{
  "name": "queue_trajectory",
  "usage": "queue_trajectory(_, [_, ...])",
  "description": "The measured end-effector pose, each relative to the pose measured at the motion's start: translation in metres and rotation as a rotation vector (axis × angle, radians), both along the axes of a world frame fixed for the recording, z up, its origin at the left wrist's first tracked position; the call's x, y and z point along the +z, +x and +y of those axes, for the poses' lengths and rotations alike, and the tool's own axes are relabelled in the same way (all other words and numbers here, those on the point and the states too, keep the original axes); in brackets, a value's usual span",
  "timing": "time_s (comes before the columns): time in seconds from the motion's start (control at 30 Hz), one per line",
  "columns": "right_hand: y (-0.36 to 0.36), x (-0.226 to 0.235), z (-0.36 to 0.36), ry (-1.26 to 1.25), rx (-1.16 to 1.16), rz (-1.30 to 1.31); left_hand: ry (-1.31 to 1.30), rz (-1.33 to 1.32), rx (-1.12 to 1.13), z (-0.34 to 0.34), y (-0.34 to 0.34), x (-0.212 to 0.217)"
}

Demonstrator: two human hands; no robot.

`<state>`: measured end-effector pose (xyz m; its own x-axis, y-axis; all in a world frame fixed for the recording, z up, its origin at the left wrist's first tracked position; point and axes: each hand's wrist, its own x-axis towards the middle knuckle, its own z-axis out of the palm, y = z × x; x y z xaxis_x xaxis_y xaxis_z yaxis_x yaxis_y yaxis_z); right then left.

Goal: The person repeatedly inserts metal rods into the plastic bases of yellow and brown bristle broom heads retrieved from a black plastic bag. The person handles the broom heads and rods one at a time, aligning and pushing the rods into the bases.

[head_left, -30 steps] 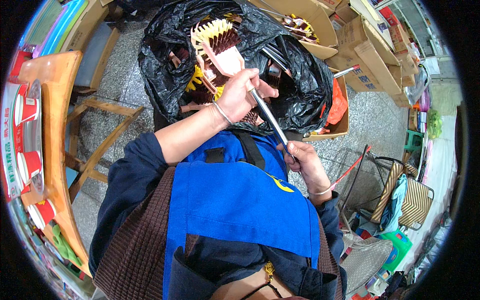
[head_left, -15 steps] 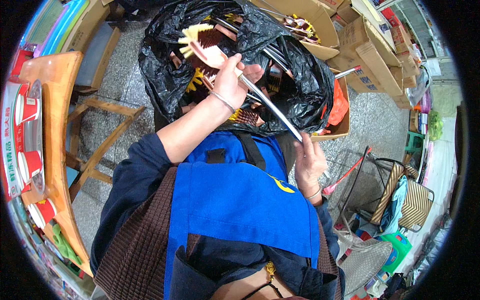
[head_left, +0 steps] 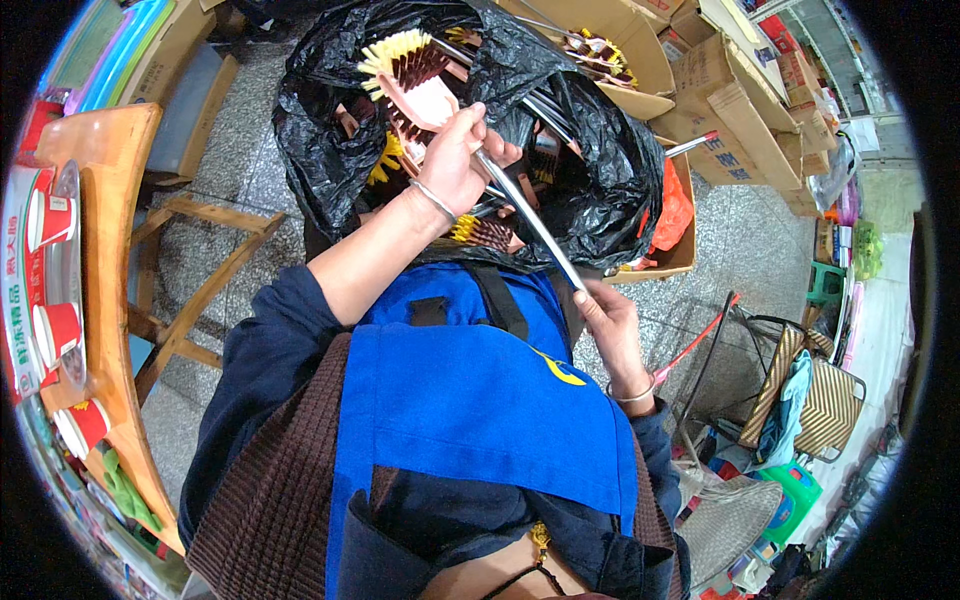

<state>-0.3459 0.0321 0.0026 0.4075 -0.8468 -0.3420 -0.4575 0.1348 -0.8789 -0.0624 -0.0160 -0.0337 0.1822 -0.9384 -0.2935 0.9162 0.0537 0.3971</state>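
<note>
Across my lap slants a long-handled scrub brush (head_left: pixel 425 98) with a pinkish head, yellow and dark-brown bristles and a shiny metal tube handle. My left hand (head_left: pixel 458 160) wraps round the brush's neck, just below the head. Farther down, the fingers and thumb of my right hand (head_left: pixel 612 325) close on the lower end of the tube. Beneath the brush, a large black plastic bag (head_left: pixel 610 150) gapes around several more brushes (head_left: pixel 482 232) with the same bristles and metal handles.
A wooden table (head_left: pixel 110 190) with red paper cups (head_left: pixel 58 330) stands at the left, beside a wooden stool frame (head_left: pixel 195 285). Cardboard boxes (head_left: pixel 735 110) fill the back right; one open box (head_left: pixel 640 100) holds more brushes. A folding chair (head_left: pixel 800 390) is at the right.
The brush head has turned, showing more of its bristles. My right hand has shifted slightly left and down, and its fingers are more tightly curled on the tube.
</note>
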Motion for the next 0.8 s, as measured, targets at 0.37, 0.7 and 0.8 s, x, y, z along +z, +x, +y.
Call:
queue_trajectory(0.37, [-0.018, 0.006, -0.001, -1.184, 0.064, 0.68, 0.037, 0.299, -0.009, -0.004, 0.028, -0.003])
queue_trajectory(0.7, [-0.032, 0.01, -0.001, -1.143, 0.067, 0.672, -0.028, 0.132, 0.027, -0.001, 0.026, 0.001])
queue_trajectory(0.8, [-0.029, 0.006, 0.004, -1.043, 0.072, 0.608, -0.017, 0.091, 0.041, -0.002, 0.026, 0.0])
